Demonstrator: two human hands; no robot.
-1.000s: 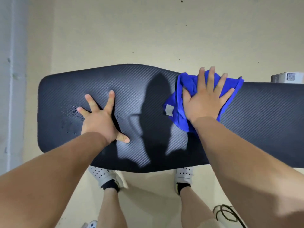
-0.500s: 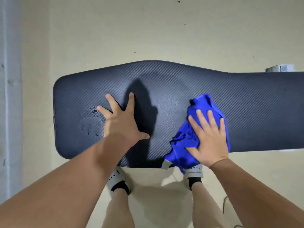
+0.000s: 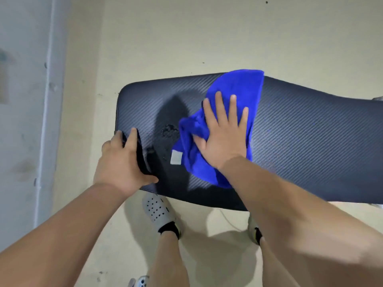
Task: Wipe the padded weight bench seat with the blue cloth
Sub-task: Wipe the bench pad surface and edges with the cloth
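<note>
The dark padded bench seat (image 3: pixel 300 141), with a woven carbon-like pattern, runs from left of centre out past the right edge. The blue cloth (image 3: pixel 234 83) lies spread on its left half and reaches the far edge; a white tag (image 3: pixel 176 157) shows at its near left. My right hand (image 3: pixel 223 137) presses flat on the cloth, fingers spread, thumb tucked into a fold. My left hand (image 3: pixel 122 164) rests on the seat's near left corner, its fingers reaching toward the left end. Water drops (image 3: pixel 169 131) sit on the seat between the hands.
A grey wall or pillar (image 3: pixel 24 121) rises along the left. The floor is beige. My feet in grey perforated shoes (image 3: pixel 157 210) stand just under the seat's near edge. A small white object (image 3: pixel 378 98) peeks out behind the seat at the far right.
My right hand has swept the cloth from the seat's near edge up and leftward, toward the wet patch. My left hand has slid from the seat's middle to its near left corner.
</note>
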